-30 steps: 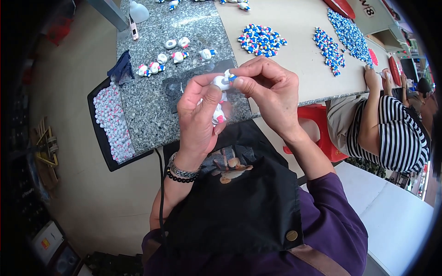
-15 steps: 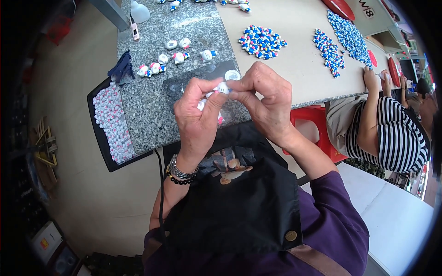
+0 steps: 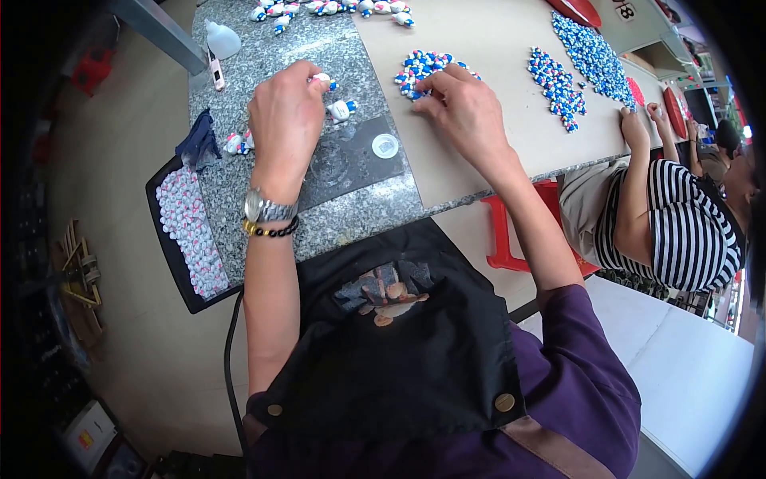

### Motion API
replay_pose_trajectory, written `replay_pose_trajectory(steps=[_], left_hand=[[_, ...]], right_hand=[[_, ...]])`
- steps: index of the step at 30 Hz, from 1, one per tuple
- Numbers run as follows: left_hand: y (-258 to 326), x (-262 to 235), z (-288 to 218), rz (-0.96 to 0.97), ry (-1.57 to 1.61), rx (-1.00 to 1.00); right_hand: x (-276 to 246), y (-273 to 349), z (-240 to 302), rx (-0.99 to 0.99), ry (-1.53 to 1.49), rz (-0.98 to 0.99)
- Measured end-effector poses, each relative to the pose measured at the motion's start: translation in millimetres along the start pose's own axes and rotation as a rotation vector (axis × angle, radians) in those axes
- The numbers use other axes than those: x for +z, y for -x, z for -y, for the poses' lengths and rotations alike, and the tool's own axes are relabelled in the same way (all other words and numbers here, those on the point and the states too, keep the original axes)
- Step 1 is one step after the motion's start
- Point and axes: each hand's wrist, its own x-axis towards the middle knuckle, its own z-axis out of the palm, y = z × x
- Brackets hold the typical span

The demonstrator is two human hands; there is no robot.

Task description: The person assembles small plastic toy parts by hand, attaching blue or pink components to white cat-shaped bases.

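Note:
At the row of small figurines on the granite slab, my left hand [image 3: 289, 116] pinches a white-headed figurine with a blue body [image 3: 324, 81]; its back hides part of the row. Just nearer lies another white-and-blue figurine [image 3: 341, 110]. My right hand [image 3: 469, 112] reaches over the pile of small blue-and-white pieces [image 3: 415, 72], its thumb and forefinger apart with nothing visible between them. Between the hands, a round white lid-like disc [image 3: 384, 146] rests on a dark clear-edged sheet [image 3: 339, 166].
A black tray [image 3: 171, 247] of small white-and-pink pieces stands at left beside a dark cloth [image 3: 199, 142]. More figurines [image 3: 327, 8] line the far side near a translucent squeeze bottle [image 3: 223, 38]. At right, a person in stripes [image 3: 686, 223] sits by further blue piles [image 3: 594, 60].
My hands, together over the sheet around a white piece before, have parted. The left has moved away to the figurine row, the right to the blue-and-white pile.

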Motion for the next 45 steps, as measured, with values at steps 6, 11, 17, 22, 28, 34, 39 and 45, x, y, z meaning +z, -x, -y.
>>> replay_pose_trajectory(steps=[6,11,17,22,28,34,39,45], left_hand=[[-8,8,-9,0.128,-0.141,-0.057],[0,-7,-7,-0.006,0.526,-0.196],[35,-24,-6,0.352,2.342,-0.794],[57,-25,-17,0.385,2.494,-0.83],[79,-25,-15,0.482,2.505,-0.786],[103,-26,-15,0.438,2.361,-0.753],[110,-29,-11,0.414,2.244,-0.783],[111,-29,-15,0.453,2.251,-0.817]], right_hand=[[12,-4,2,-0.133,0.262,0.008],[-3,2,7,-0.093,0.099,-0.072],[-21,12,11,0.259,-1.011,0.108],[-25,20,24,0.325,-1.138,0.183],[-22,21,31,0.171,-0.871,0.146],[-16,16,32,-0.41,-0.277,0.177],[-13,10,39,-0.558,-0.025,0.182],[-13,13,42,-0.579,0.004,0.216]])
